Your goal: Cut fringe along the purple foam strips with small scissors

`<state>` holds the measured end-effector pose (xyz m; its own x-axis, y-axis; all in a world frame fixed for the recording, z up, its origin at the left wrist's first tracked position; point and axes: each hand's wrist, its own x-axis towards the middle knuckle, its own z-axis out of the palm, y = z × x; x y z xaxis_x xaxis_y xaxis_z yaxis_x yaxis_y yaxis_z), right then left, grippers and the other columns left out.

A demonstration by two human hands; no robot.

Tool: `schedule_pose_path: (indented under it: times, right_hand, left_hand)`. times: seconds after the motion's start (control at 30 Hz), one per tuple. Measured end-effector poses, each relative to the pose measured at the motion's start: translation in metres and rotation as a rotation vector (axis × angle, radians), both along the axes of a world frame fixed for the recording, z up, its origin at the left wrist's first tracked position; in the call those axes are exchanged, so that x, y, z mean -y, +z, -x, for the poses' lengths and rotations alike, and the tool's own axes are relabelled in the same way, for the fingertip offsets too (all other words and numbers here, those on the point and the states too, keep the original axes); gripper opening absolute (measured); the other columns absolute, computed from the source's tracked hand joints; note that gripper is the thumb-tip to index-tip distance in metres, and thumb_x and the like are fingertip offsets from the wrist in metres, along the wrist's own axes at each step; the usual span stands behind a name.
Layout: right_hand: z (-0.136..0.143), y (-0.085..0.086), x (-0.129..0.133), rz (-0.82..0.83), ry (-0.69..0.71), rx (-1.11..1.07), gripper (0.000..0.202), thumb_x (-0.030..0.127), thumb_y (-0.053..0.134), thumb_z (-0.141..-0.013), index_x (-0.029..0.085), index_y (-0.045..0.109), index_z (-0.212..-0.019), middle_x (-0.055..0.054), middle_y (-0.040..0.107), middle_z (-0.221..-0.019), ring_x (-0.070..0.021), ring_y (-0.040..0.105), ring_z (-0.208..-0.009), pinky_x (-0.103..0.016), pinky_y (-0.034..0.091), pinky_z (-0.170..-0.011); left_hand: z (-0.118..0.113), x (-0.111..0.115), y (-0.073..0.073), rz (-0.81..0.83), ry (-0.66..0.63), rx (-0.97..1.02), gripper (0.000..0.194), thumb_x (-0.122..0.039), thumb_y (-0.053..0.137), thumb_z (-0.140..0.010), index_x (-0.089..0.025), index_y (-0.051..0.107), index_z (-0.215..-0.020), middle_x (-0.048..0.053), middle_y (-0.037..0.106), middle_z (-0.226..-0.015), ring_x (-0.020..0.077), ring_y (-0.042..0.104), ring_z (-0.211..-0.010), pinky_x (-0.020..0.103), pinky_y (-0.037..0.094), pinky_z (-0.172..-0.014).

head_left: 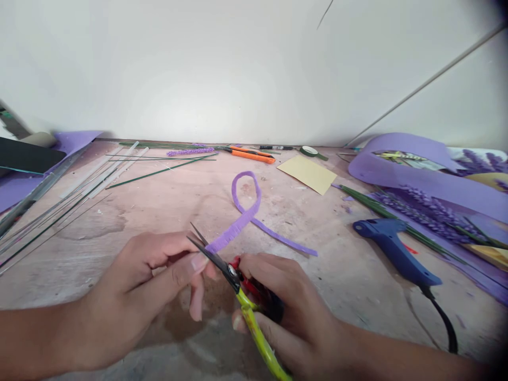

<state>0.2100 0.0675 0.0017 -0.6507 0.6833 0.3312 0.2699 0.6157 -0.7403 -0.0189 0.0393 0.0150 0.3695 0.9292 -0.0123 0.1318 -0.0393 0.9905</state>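
My left hand point(159, 280) pinches the near end of a purple strip point(234, 230) between thumb and forefinger. The strip loops once away from me, and its tail lies on the table to the right. Small cuts show along one edge of it. My right hand point(289, 301) grips a pair of scissors point(228, 272) with a yellow-green handle and a red and black part. The dark blades are slightly apart, beside the left thumb, at the pinched end of the strip. Part of the handles is hidden by the right fingers.
A blue glue gun point(397, 254) lies at right, near purple flower stems point(428, 211) and purple sheets point(413, 172). Further back are a yellow card point(307, 173), green tape point(311, 152) and an orange cutter point(252, 154). Wires and clear sticks point(115, 172) lie at left.
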Motion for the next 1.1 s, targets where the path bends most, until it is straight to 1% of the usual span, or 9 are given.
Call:
schedule_pose_path:
  times: [0.13,0.23,0.33,0.43,0.57,0.63,0.8,0.97,1.1]
  right_hand:
    - [0.0003,0.0009,-0.0004,0.034,0.025,-0.035,0.034,0.038,0.058,-0.096,0.024,0.036,-0.074,0.004,0.049,-0.063,-0.0126,0.042,-0.056,-0.028,0.033,-0.056]
    - [-0.0011,-0.0005,-0.0001,0.039,0.017,-0.029,0.035,0.036,0.057,-0.098,0.023,0.037,-0.071,0.005,0.044,-0.061,-0.0116,0.04,-0.055,-0.027,0.03,-0.054]
    - [-0.0013,-0.0009,0.0004,0.064,0.008,-0.017,0.035,0.033,0.058,-0.098,0.022,0.038,-0.071,0.006,0.04,-0.062,-0.0104,0.037,-0.055,-0.026,0.028,-0.054]
    - [0.0,0.0005,0.0005,0.081,-0.008,-0.012,0.034,0.033,0.059,-0.096,0.022,0.038,-0.073,0.007,0.039,-0.063,-0.0097,0.035,-0.055,-0.025,0.027,-0.053]
    - [0.0018,0.0023,0.0001,0.076,-0.016,0.009,0.031,0.034,0.059,-0.095,0.022,0.039,-0.074,0.006,0.041,-0.065,-0.0102,0.036,-0.056,-0.025,0.029,-0.054]
    - [0.002,0.0022,-0.0002,0.056,-0.01,0.023,0.032,0.036,0.059,-0.095,0.022,0.038,-0.074,0.006,0.043,-0.065,-0.0109,0.037,-0.057,-0.026,0.029,-0.055]
    - [0.0014,0.0004,-0.0002,0.035,-0.001,0.037,0.032,0.036,0.058,-0.096,0.023,0.039,-0.074,0.005,0.046,-0.066,-0.0115,0.04,-0.058,-0.027,0.031,-0.056]
    - [-0.0011,-0.0024,0.0004,-0.011,0.003,0.004,0.031,0.033,0.057,-0.097,0.023,0.038,-0.075,0.005,0.046,-0.065,-0.0114,0.039,-0.058,-0.026,0.031,-0.057]
    - [-0.0019,-0.0023,0.0006,0.036,0.015,0.007,0.035,0.036,0.057,-0.098,0.023,0.037,-0.072,0.006,0.041,-0.062,-0.011,0.036,-0.056,-0.026,0.028,-0.054]
  left_hand:
    - [-0.0004,-0.0008,0.0009,0.0,-0.038,0.012,0.038,-0.035,0.05,-0.106,-0.02,0.074,-0.08,-0.001,0.073,-0.069,0.0086,0.047,-0.051,0.021,0.031,-0.044]
    - [-0.0011,-0.0022,0.0019,0.053,0.002,0.015,0.033,-0.035,0.051,-0.105,-0.022,0.074,-0.086,-0.001,0.074,-0.066,0.0091,0.046,-0.049,0.02,0.031,-0.042]
    - [-0.0029,-0.0036,0.0026,0.101,0.02,0.058,0.036,-0.04,0.052,-0.103,-0.02,0.071,-0.081,0.0,0.075,-0.067,0.0093,0.045,-0.046,0.02,0.033,-0.042]
    - [-0.0049,-0.004,0.0038,0.114,0.055,0.083,0.033,-0.04,0.051,-0.103,-0.02,0.071,-0.085,0.001,0.075,-0.065,0.009,0.04,-0.042,0.02,0.032,-0.04]
    - [-0.0045,-0.0029,0.0056,0.053,0.115,0.047,0.04,-0.038,0.051,-0.103,-0.019,0.071,-0.073,0.0,0.068,-0.057,0.0092,0.04,-0.042,0.021,0.031,-0.04]
    - [-0.0037,-0.0026,0.0057,0.013,0.111,0.011,0.043,-0.039,0.051,-0.103,-0.019,0.073,-0.073,0.0,0.064,-0.054,0.0099,0.041,-0.042,0.022,0.032,-0.041]
    - [-0.0037,-0.0036,0.0051,-0.092,0.044,-0.036,0.042,-0.032,0.051,-0.104,-0.02,0.075,-0.072,-0.001,0.07,-0.064,0.0092,0.045,-0.047,0.021,0.033,-0.043]
    - [-0.0046,-0.0049,0.0075,-0.09,0.051,-0.046,0.037,-0.026,0.05,-0.103,-0.022,0.075,-0.076,-0.003,0.073,-0.062,0.0086,0.045,-0.045,0.02,0.03,-0.04]
    - [-0.0044,-0.0045,0.0088,-0.077,0.058,-0.031,0.038,-0.026,0.05,-0.103,-0.021,0.073,-0.073,-0.003,0.076,-0.062,0.0082,0.046,-0.044,0.019,0.03,-0.04]
